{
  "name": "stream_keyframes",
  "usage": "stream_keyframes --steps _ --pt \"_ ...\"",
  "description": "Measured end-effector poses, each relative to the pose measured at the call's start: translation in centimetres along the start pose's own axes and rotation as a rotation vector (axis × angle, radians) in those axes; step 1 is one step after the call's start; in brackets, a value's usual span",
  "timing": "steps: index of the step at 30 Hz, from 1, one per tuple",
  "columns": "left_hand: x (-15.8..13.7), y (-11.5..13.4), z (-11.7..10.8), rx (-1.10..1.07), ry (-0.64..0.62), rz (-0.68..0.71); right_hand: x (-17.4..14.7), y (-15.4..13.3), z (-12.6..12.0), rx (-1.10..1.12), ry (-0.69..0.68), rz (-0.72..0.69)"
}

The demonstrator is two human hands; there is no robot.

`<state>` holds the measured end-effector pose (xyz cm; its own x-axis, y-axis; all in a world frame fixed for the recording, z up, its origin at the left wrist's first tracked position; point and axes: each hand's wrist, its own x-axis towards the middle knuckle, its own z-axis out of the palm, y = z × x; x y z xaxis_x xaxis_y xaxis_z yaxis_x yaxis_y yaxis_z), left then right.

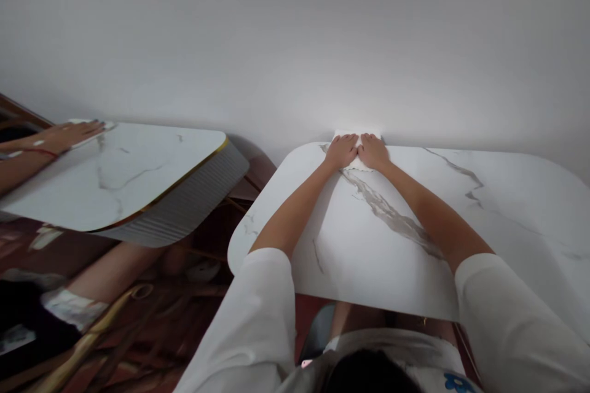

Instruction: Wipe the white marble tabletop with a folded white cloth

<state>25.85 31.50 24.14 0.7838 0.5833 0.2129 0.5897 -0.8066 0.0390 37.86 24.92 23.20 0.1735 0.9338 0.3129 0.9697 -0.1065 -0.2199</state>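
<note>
Both arms reach forward over a white marble-patterned table with rounded corners. At its far edge, by the wall, a white cloth or paper towel lies on the top. My left hand presses on the cloth's left part with the palm down and the fingers laid out forward. Beside it, my right hand rests flat on the right part, the two thumbs close together. Parts of the cloth are hidden under the hands.
A plain wall runs behind the table. To the left, beyond a gap, stands a second marble-patterned table with a gold edge and ribbed side. Another person's hand lies on a white cloth there. Bamboo-like furniture is below.
</note>
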Motion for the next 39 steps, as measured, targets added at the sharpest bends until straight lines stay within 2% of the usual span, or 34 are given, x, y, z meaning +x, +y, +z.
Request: stream_keyframes --steps 5,10,15,23,29,34,39 --pt "-0.8 2.1 -0.2 -0.023 -0.046 0.085 -3.1 0.5 -0.8 -0.02 0.011 0.086" --pt "-4.1 3.3 -0.7 -0.025 -0.061 0.123 -6.9 -1.3 -1.7 -0.034 -0.009 0.113" --pt "-9.3 4.3 -1.8 -0.009 -0.05 0.122 -11.1 -4.4 -2.9 -0.013 -0.049 0.094" --pt "-19.2 6.1 -4.0 0.062 -0.077 0.022 -17.9 -9.9 -4.5 0.047 -0.095 -0.003" --pt "-24.9 9.4 -4.6 0.095 -0.034 -0.029 -23.0 -11.1 -6.1 0.066 -0.163 -0.072" --pt "-25.4 13.4 -5.1 0.081 -0.074 -0.04 -25.7 -8.9 -7.0 0.064 -0.138 -0.082" --pt "-22.4 15.8 -4.7 0.037 -0.117 -0.055 -24.9 -5.2 -7.4 0.027 -0.132 -0.082"
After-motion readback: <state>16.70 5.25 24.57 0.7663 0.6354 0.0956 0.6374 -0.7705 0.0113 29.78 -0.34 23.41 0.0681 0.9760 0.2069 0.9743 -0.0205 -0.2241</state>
